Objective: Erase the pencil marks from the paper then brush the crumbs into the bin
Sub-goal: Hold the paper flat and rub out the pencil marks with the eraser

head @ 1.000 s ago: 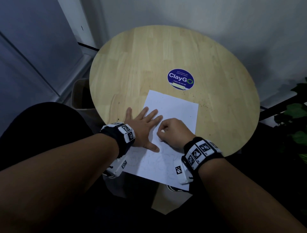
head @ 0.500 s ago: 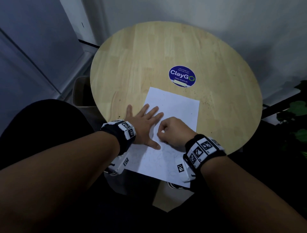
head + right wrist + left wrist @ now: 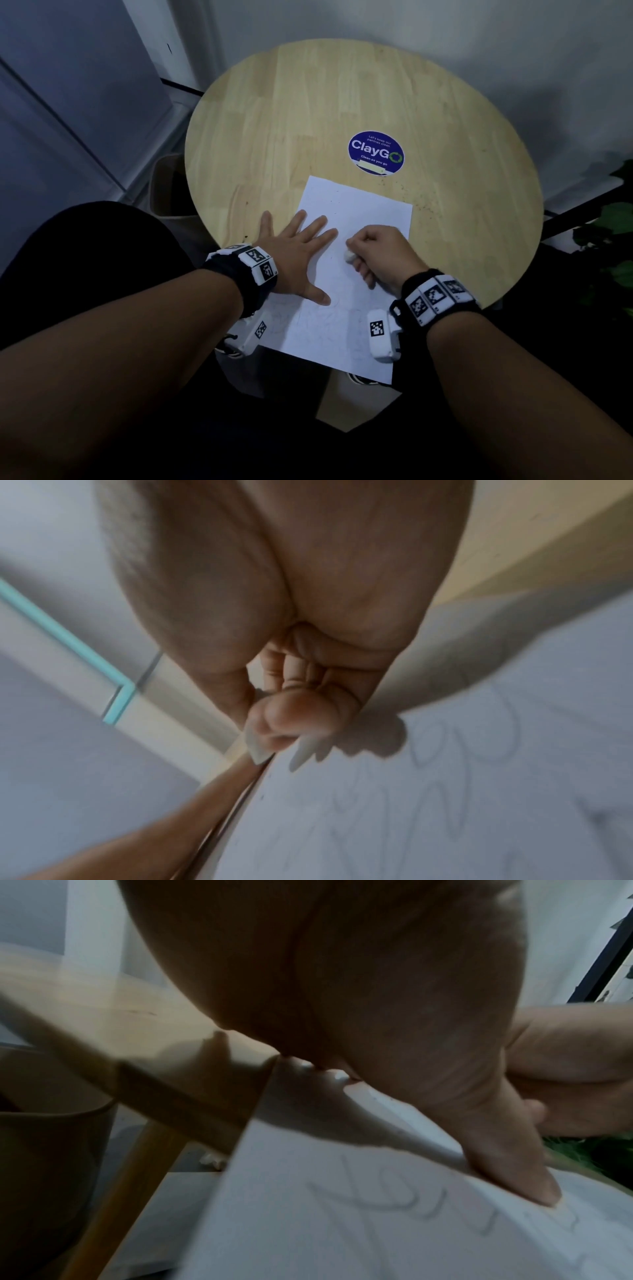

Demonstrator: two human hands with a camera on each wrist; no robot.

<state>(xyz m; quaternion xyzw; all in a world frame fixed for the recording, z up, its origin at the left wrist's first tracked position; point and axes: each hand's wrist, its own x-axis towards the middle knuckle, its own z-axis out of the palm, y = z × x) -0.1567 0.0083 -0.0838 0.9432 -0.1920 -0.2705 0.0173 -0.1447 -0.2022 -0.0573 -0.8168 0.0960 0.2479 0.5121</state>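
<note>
A white sheet of paper (image 3: 356, 219) with faint pencil scribbles (image 3: 428, 1202) lies on the round wooden table (image 3: 308, 102), its near end overhanging the edge. My left hand (image 3: 294, 253) lies flat with fingers spread across the sheet's left edge, thumb (image 3: 507, 1164) pressing the paper. My right hand (image 3: 376, 253) is curled round a small white eraser (image 3: 349, 256), whose tip touches the paper between the two hands. In the right wrist view the curled fingers (image 3: 291, 721) hover over blurred pencil loops (image 3: 462, 745).
A tan bin (image 3: 168, 185) stands on the floor left of the table, seen close in the left wrist view as the bin (image 3: 51, 1150). A blue round ClayGo sticker (image 3: 376, 152) sits beyond the paper. Dark crumbs (image 3: 424, 205) dot the wood right of the sheet. Green plant leaves (image 3: 613, 219) at far right.
My right hand has shifted slightly right and turned, so the white eraser now shows at its fingertips. The left hand stays flat on the paper.
</note>
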